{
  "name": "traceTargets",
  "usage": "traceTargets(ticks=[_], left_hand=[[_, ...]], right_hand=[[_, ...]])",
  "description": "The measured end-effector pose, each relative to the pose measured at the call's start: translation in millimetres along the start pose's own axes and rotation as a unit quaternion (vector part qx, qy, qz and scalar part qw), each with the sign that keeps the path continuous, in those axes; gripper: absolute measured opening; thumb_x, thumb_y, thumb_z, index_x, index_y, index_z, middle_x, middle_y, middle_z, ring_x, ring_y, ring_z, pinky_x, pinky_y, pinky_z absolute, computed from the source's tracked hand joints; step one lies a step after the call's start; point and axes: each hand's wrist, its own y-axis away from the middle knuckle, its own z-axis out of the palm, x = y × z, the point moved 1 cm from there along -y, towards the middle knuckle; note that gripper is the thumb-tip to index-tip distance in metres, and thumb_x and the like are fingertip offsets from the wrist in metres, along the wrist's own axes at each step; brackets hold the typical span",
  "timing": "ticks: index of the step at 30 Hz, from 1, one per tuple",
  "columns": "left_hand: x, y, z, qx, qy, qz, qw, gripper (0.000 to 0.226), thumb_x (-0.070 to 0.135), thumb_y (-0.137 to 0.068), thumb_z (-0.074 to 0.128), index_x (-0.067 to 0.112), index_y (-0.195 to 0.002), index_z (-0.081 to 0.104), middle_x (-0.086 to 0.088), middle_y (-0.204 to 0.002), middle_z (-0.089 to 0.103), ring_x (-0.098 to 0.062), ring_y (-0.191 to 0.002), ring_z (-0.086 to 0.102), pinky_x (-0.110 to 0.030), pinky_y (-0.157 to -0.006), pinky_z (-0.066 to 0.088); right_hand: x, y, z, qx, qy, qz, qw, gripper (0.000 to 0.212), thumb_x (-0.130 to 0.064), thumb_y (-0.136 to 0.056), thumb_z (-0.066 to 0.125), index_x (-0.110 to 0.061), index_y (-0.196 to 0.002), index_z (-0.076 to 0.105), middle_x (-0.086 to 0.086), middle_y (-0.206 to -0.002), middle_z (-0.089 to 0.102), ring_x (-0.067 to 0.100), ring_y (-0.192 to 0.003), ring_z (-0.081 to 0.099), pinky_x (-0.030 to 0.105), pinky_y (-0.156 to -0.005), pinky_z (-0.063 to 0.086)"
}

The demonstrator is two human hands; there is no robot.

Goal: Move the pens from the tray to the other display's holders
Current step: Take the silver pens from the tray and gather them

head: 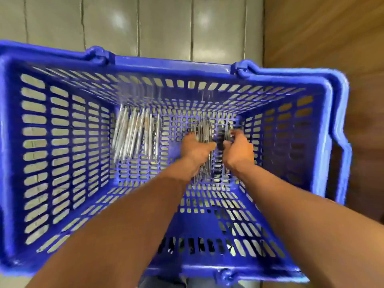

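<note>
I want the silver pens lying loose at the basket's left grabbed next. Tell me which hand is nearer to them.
Left. The left hand is just right of the loose silver pens, gripping another silver bundle; the right hand is farther right.

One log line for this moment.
both hands in blue basket | left hand grips silver pens | right hand grips dark pens | loose pile left

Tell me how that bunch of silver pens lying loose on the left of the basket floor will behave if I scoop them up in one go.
The silver pens look thin, smooth and stiff, so some would probably slide from a loose grip. Lying unbundled, they would likely scatter or roll. Tips might catch in the blue basket's slots.
</note>
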Motion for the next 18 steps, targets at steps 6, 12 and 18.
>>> traceTargets(ticks=[6, 12, 18], left_hand=[[12.3, -14.7, 23.4, 0.012, -0.153, 0.043, 0.987, 0.062, 0.022, -0.082, 0.078, 0.006, -0.136, 0.05, -0.014, -0.126, 0.065, -0.034, -0.115, 0.062, -0.044, -0.096, 0.052], [9.8, -13.7, 27.6, -0.004, -0.163, 0.079, 0.983, 0.048, 0.013, -0.083, 0.075, 0.008, -0.127, 0.055, -0.013, -0.122, 0.065, -0.032, -0.112, 0.062, -0.041, -0.096, 0.052], [2.2, -9.5, 16.6, 0.018, -0.165, 0.09, 0.982, 0.059, 0.006, -0.087, 0.071, 0.01, -0.141, 0.047, -0.012, -0.14, 0.05, -0.027, -0.12, 0.055, -0.034, -0.103, 0.047]], right_hand=[[4.6, -17.1, 8.2, 0.021, 0.115, -0.023, 0.993, 0.045, -0.001, -0.093, 0.048, -0.01, -0.137, 0.04, 0.02, -0.107, 0.064, 0.04, -0.096, 0.061, 0.038, -0.066, 0.04], [10.3, -14.1, 4.5, 0.002, 0.078, -0.004, 0.997, 0.054, 0.0, -0.092, 0.046, -0.01, -0.143, 0.031, 0.021, -0.123, 0.055, 0.039, -0.113, 0.053, 0.044, -0.091, 0.044], [9.3, -5.5, 2.3, 0.011, 0.086, 0.008, 0.996, 0.064, 0.005, -0.088, 0.055, -0.006, -0.146, 0.028, 0.018, -0.131, 0.052, 0.033, -0.122, 0.051, 0.038, -0.098, 0.043]])
